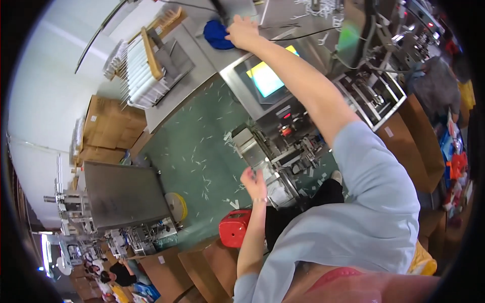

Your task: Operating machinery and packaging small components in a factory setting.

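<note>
Two hands are working: the right hand [242,31] is pressing on a blue cloth [216,34], soft, light, best pinched mid-fold, while the left hand [254,183] is hovering open, empty.

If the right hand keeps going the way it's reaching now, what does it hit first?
The right hand already rests at the edge of the blue cloth on the grey machine top; going on, it would probably push into that cloth, though depth is unclear.

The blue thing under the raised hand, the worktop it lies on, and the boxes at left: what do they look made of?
Blue thing: apparently soft cloth, matte and rumpled; right hand touches it. Worktop: probably metal, smooth dull grey sheen. Boxes: brown cardboard, matte, with flap seams.
</note>
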`<state>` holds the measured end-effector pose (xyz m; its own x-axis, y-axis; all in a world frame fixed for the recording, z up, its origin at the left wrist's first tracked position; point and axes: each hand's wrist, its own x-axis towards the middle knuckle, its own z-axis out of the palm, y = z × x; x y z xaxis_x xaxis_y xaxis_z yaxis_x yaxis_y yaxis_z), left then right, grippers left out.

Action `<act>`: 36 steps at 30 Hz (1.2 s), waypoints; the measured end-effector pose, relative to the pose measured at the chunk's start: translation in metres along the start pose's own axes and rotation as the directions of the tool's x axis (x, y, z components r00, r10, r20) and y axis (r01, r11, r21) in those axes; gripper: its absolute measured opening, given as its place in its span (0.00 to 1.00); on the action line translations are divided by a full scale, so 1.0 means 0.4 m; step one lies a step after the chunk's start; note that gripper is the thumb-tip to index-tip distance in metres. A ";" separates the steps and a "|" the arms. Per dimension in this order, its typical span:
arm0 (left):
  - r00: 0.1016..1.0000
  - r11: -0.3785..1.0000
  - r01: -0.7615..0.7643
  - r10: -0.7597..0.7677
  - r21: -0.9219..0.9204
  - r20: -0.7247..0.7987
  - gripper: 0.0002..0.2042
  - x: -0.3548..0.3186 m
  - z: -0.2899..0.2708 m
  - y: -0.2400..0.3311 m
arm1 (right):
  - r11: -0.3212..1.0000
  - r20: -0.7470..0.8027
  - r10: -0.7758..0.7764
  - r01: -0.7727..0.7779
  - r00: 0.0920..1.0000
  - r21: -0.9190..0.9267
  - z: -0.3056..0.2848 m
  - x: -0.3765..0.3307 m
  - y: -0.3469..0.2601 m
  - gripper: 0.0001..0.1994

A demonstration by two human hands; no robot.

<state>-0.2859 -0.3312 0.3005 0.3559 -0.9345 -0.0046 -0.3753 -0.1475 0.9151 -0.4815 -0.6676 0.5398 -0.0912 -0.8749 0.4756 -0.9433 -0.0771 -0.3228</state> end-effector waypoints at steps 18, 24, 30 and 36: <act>0.988 0.991 -0.128 0.124 -0.041 -0.088 0.59 0.369 0.187 0.503 | 0.644 -0.044 -0.762 0.763 0.646 0.049 -0.309 -0.816 0.346 0.07; 0.976 0.894 0.149 -0.065 0.423 -0.207 0.62 0.366 0.275 0.601 | 0.988 -0.309 -0.111 0.138 0.944 0.064 -0.401 -0.849 0.617 0.09; 0.980 0.985 -0.050 0.081 0.168 -0.181 0.63 0.483 0.243 0.476 | 0.999 -0.505 0.017 0.005 0.863 0.042 -0.435 -0.697 0.752 0.21; 0.936 0.949 0.105 0.008 0.299 -0.352 0.49 0.509 0.271 0.474 | 0.958 -0.484 -0.279 0.205 0.830 -0.200 -0.433 -0.590 0.791 0.34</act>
<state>-0.3772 -0.5845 0.4294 0.6314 -0.7618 0.1447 -0.5747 -0.3345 0.7469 -0.8135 -0.4026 0.4671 0.0330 -0.4730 0.8804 -0.9863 -0.1578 -0.0478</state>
